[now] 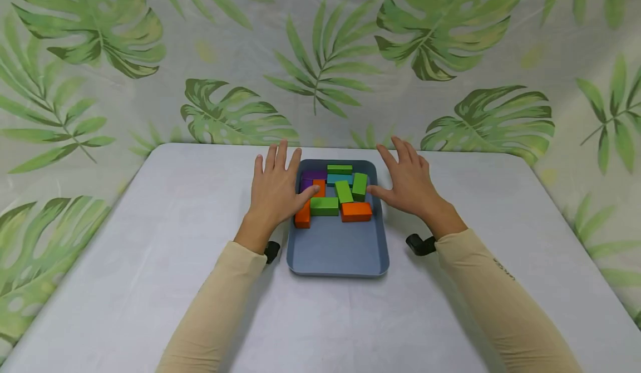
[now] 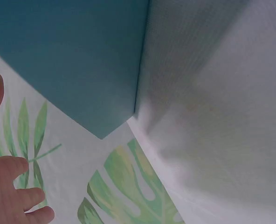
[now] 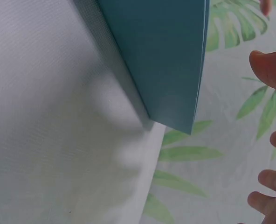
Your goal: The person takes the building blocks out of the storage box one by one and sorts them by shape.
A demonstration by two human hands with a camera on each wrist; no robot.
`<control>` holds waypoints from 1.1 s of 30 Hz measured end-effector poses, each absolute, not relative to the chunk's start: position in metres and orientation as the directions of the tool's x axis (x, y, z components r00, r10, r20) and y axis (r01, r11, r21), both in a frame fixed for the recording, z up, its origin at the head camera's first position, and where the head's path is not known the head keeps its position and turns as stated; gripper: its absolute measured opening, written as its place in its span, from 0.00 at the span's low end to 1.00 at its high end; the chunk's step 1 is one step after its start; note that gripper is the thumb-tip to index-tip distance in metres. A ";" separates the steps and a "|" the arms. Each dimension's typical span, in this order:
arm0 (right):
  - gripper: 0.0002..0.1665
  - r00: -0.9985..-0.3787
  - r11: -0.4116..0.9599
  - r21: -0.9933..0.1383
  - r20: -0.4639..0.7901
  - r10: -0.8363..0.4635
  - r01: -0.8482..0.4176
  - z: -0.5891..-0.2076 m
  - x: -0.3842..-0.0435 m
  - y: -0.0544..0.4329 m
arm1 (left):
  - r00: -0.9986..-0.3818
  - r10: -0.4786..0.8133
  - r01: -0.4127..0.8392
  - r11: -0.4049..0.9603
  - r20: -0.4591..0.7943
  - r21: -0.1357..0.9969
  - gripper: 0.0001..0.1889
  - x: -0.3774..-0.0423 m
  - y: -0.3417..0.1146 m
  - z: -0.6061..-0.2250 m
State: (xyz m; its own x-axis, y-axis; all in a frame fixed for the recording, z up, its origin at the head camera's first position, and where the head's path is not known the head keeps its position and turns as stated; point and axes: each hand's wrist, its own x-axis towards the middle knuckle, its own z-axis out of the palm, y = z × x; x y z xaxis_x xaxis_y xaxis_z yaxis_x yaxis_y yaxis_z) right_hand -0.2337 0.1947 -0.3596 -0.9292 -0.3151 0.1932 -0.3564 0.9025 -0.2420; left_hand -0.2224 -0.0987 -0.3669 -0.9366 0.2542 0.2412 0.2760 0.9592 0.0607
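A blue-grey tray (image 1: 338,250) lies on the white table, with coloured blocks in its far half. Among them are green blocks (image 1: 324,206), orange blocks (image 1: 356,212), a teal block (image 1: 339,180) and purple blocks (image 1: 314,175). Over the tray's left rim hovers my left hand (image 1: 274,189), fingers spread and the thumb reaching above the blocks. My right hand (image 1: 409,181) is at the right rim, fingers spread, its thumb tip close to a green block (image 1: 359,186). Neither hand holds anything. Both wrist views show the tray's outer wall (image 2: 82,70) beside the hand.
The white table (image 1: 175,239) reaches out on both sides of the tray. Behind its far edge hangs a leaf-patterned cloth (image 1: 320,67). A dark wrist device (image 1: 420,245) sits at the right wrist, another (image 1: 272,251) at the left.
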 end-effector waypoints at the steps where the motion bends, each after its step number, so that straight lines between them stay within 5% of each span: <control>1: 0.56 -0.930 0.903 -0.244 0.192 -0.314 -0.355 -0.359 -0.233 0.195 | -0.936 0.256 0.278 0.959 0.241 0.061 0.48 -0.223 -0.099 -0.367; 17: 0.50 -0.931 0.884 -0.296 0.164 -0.326 -0.361 -0.358 -0.233 0.196 | -0.924 0.311 0.325 0.945 0.223 0.027 0.46 -0.221 -0.102 -0.360; 27: 0.30 -0.893 0.754 -0.490 0.332 -0.303 -0.438 -0.357 -0.230 0.210 | -0.853 0.397 0.467 0.870 0.339 0.156 0.39 -0.218 -0.116 -0.351; 33: 0.30 -0.928 0.733 -0.569 0.255 -0.273 -0.372 -0.359 -0.228 0.216 | -0.818 0.428 0.525 0.829 0.383 0.194 0.34 -0.214 -0.122 -0.354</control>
State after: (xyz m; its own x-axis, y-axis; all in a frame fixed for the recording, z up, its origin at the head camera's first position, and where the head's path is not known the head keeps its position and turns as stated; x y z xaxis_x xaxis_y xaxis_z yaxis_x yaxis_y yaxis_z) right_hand -0.2284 0.2157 -0.3593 -0.9276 -0.2732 0.2550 -0.3724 0.7330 -0.5693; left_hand -0.2142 -0.1223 -0.3540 -0.8184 0.4284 0.3830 0.5248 0.8287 0.1944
